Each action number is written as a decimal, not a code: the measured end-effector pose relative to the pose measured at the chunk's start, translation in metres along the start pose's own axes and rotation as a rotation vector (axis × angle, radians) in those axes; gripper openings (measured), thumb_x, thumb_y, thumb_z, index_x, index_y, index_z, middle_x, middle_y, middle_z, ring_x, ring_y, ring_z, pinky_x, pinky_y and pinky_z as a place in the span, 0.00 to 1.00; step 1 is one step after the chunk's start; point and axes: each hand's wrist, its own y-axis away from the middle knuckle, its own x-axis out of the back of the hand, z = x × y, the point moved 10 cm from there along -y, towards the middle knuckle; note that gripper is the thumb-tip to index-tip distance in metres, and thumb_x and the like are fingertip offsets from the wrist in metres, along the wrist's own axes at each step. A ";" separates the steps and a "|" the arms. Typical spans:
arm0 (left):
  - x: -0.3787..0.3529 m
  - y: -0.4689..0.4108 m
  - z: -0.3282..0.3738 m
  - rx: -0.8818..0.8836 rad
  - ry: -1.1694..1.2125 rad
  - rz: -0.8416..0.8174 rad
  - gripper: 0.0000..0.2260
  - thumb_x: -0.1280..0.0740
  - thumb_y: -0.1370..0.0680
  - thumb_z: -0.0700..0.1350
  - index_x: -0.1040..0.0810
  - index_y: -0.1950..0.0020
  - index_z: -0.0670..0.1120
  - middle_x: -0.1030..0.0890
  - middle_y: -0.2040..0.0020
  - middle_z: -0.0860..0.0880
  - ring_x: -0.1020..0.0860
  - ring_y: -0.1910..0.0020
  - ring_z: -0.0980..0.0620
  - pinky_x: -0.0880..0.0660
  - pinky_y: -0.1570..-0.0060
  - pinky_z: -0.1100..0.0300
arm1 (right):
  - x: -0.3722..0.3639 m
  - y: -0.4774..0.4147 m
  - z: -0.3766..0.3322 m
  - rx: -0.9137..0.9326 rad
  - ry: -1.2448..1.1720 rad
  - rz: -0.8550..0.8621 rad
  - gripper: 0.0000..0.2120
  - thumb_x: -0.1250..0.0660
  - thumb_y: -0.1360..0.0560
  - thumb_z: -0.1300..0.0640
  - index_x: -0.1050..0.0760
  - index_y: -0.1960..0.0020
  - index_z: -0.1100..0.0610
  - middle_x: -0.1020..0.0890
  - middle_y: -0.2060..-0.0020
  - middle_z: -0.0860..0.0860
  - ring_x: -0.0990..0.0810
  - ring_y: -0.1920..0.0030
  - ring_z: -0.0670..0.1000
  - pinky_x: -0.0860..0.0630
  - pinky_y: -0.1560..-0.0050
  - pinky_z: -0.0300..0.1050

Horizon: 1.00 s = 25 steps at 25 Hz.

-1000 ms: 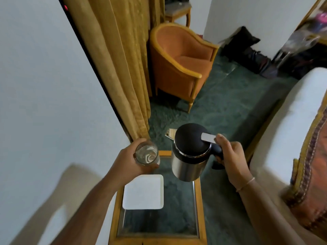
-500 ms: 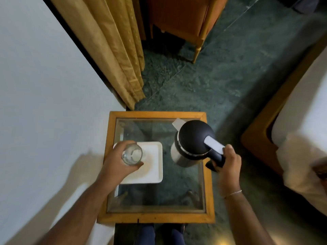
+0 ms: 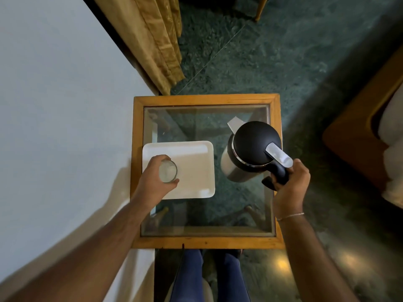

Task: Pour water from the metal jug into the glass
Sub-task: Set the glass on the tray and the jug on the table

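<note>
The left hand (image 3: 155, 180) reaches in from the lower left, forearm long and straight, fingers curled round the glass (image 3: 167, 171) from the wall side — a closed grip, thumb tip showing at its near rim. The glass is a small round tumbler of clear material, seen mouth-up over the near-left part of a white tray (image 3: 192, 162), a smooth rectangle with rounded corners and a shallow raised lip.

The right hand (image 3: 291, 182) comes in from the lower right, wrist bent, a thin bracelet (image 3: 291, 216) across it, and is wrapped tight round the dark handle of the metal jug (image 3: 250, 153). The jug has a brushed steel body, a domed matte black lid with a shiny silver lever, and a pale spout pointing away and left. It sits over the right side of the table (image 3: 205, 99), well apart from the glass; whether its base touches the top I cannot tell.

The table is a square glass pane in an orange-brown wooden frame, over mottled green floor.
</note>
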 end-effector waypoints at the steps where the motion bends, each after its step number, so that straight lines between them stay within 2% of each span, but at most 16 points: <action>1: -0.003 -0.004 -0.003 0.007 -0.012 0.000 0.35 0.13 0.30 0.45 0.28 0.30 0.59 0.22 0.30 0.53 0.24 0.35 0.51 0.19 0.34 0.46 | 0.004 -0.001 -0.004 0.068 0.044 0.062 0.33 0.36 0.31 0.62 0.29 0.54 0.18 0.28 0.61 0.40 0.24 0.58 0.27 0.28 0.56 0.24; 3: -0.008 -0.010 -0.006 0.009 -0.043 -0.005 0.36 0.13 0.30 0.44 0.29 0.30 0.58 0.22 0.31 0.53 0.25 0.36 0.51 0.19 0.34 0.45 | 0.013 -0.002 0.007 0.043 -0.011 0.156 0.21 0.39 0.28 0.58 0.23 0.65 0.31 0.27 0.66 0.46 0.24 0.61 0.39 0.22 0.60 0.38; 4: -0.011 -0.013 -0.007 0.012 -0.056 -0.009 0.36 0.13 0.30 0.44 0.30 0.30 0.58 0.22 0.31 0.53 0.25 0.36 0.52 0.19 0.34 0.45 | 0.012 -0.005 0.018 -0.022 -0.071 0.164 0.19 0.41 0.27 0.58 0.24 0.70 0.39 0.26 0.67 0.46 0.25 0.62 0.44 0.22 0.63 0.45; 6: -0.016 -0.016 -0.008 0.024 -0.073 -0.016 0.36 0.14 0.30 0.44 0.30 0.30 0.58 0.22 0.31 0.52 0.25 0.37 0.52 0.19 0.33 0.43 | 0.011 -0.005 0.024 -0.041 -0.072 0.156 0.21 0.42 0.23 0.60 0.27 0.72 0.45 0.28 0.71 0.43 0.29 0.64 0.47 0.26 0.62 0.47; 8: -0.020 -0.017 -0.008 0.033 -0.079 -0.016 0.36 0.14 0.30 0.44 0.30 0.30 0.58 0.22 0.30 0.51 0.25 0.37 0.52 0.20 0.33 0.42 | 0.011 -0.006 0.026 -0.041 -0.038 0.161 0.20 0.42 0.24 0.58 0.28 0.73 0.46 0.30 0.70 0.46 0.31 0.62 0.51 0.29 0.61 0.48; 11: -0.025 -0.017 -0.008 0.036 -0.077 -0.016 0.36 0.14 0.30 0.44 0.31 0.30 0.58 0.22 0.30 0.51 0.26 0.37 0.52 0.20 0.32 0.42 | 0.012 -0.008 0.027 -0.017 -0.001 0.152 0.23 0.42 0.21 0.63 0.26 0.72 0.46 0.27 0.71 0.43 0.29 0.64 0.46 0.28 0.61 0.48; 12: -0.026 -0.017 -0.008 0.042 -0.076 -0.019 0.36 0.14 0.29 0.43 0.31 0.30 0.58 0.22 0.30 0.51 0.26 0.37 0.53 0.20 0.32 0.42 | 0.013 -0.008 0.026 -0.011 -0.029 0.164 0.22 0.41 0.22 0.63 0.26 0.71 0.47 0.26 0.70 0.44 0.28 0.64 0.45 0.27 0.61 0.49; 15: -0.028 -0.018 -0.010 0.056 -0.069 -0.010 0.35 0.15 0.29 0.42 0.30 0.29 0.56 0.22 0.30 0.50 0.26 0.37 0.53 0.20 0.32 0.41 | 0.014 -0.008 0.038 -0.092 -0.081 0.202 0.12 0.38 0.31 0.53 0.26 0.73 0.47 0.31 0.65 0.53 0.31 0.61 0.52 0.28 0.59 0.50; 17: -0.028 -0.019 -0.012 0.067 -0.057 0.001 0.34 0.15 0.28 0.41 0.29 0.29 0.55 0.22 0.30 0.50 0.26 0.36 0.52 0.21 0.31 0.40 | 0.013 -0.008 0.039 -0.037 -0.075 0.190 0.10 0.38 0.33 0.50 0.26 0.72 0.44 0.32 0.65 0.54 0.32 0.60 0.55 0.28 0.59 0.52; 19: -0.028 -0.019 -0.011 0.070 -0.051 0.007 0.33 0.16 0.27 0.40 0.28 0.29 0.53 0.22 0.30 0.49 0.26 0.36 0.52 0.21 0.31 0.40 | 0.014 -0.010 0.038 0.069 0.068 0.171 0.06 0.37 0.32 0.52 0.24 0.65 0.44 0.28 0.63 0.56 0.27 0.59 0.59 0.26 0.60 0.50; 20: -0.029 -0.020 -0.011 0.071 -0.053 0.012 0.33 0.16 0.27 0.40 0.28 0.29 0.53 0.22 0.30 0.49 0.26 0.36 0.52 0.21 0.31 0.40 | 0.012 -0.013 0.041 0.110 0.188 0.146 0.03 0.36 0.33 0.55 0.25 0.60 0.48 0.24 0.62 0.58 0.24 0.59 0.62 0.28 0.58 0.42; 22: -0.030 -0.020 -0.011 0.069 -0.064 0.021 0.33 0.16 0.28 0.40 0.28 0.29 0.53 0.22 0.30 0.49 0.26 0.36 0.52 0.20 0.31 0.41 | 0.014 -0.019 0.051 0.145 0.321 0.153 0.09 0.34 0.35 0.57 0.27 0.55 0.55 0.21 0.61 0.61 0.21 0.59 0.65 0.29 0.58 0.34; 23: -0.030 -0.021 -0.011 0.064 -0.063 0.026 0.33 0.16 0.28 0.40 0.29 0.30 0.53 0.22 0.30 0.49 0.26 0.37 0.52 0.20 0.32 0.41 | 0.013 -0.019 0.052 0.153 0.339 0.155 0.10 0.34 0.35 0.57 0.28 0.55 0.56 0.21 0.61 0.62 0.21 0.59 0.63 0.30 0.58 0.32; 25: -0.031 -0.023 -0.010 0.057 -0.066 0.032 0.33 0.15 0.28 0.41 0.29 0.30 0.54 0.22 0.30 0.49 0.26 0.37 0.51 0.20 0.32 0.41 | 0.017 -0.019 0.058 0.128 0.295 0.173 0.10 0.34 0.34 0.56 0.28 0.54 0.56 0.21 0.60 0.61 0.23 0.62 0.46 0.30 0.58 0.30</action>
